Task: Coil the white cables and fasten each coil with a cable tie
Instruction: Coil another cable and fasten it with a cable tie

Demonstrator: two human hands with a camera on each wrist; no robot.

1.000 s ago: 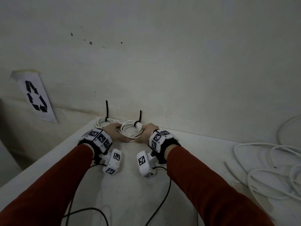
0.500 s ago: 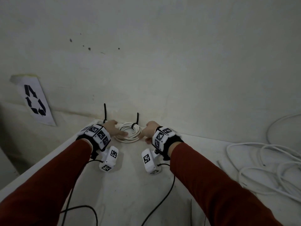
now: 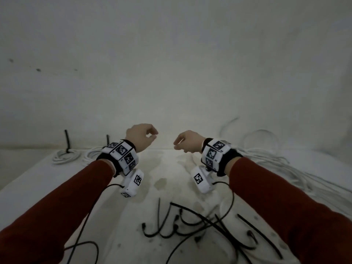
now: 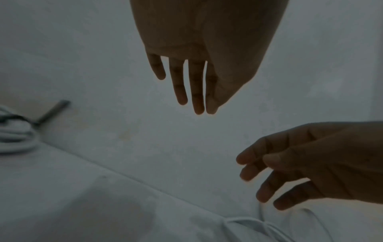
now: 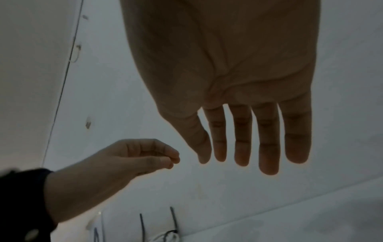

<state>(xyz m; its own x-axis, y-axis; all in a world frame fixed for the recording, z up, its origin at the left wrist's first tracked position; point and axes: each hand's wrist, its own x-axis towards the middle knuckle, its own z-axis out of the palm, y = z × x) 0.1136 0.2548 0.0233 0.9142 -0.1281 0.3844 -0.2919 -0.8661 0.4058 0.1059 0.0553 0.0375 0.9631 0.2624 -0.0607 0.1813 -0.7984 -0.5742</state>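
The left hand (image 3: 140, 137) hangs in the air above the table (image 3: 165, 185), holding nothing; its fingers (image 4: 181, 91) are loosely bent, the thumb tip close to the fingertips in the right wrist view; the right hand (image 3: 187, 141) is also raised and bare, fingers slack and a little spread, touching nothing; the two hands face each other, apart. Two tied coils of white cable (image 3: 65, 156) lie at the far left of the table against the wall, each with a black cable tie (image 3: 66, 140) whose tail stands up; a loose heap of white cables (image 3: 282, 168) spreads over the right side; spare black cable ties (image 3: 190, 223) lie scattered on the near part of the table. The wrist units (image 3: 123, 157) bear square black-and-white marker patterns; no readable writing shows.
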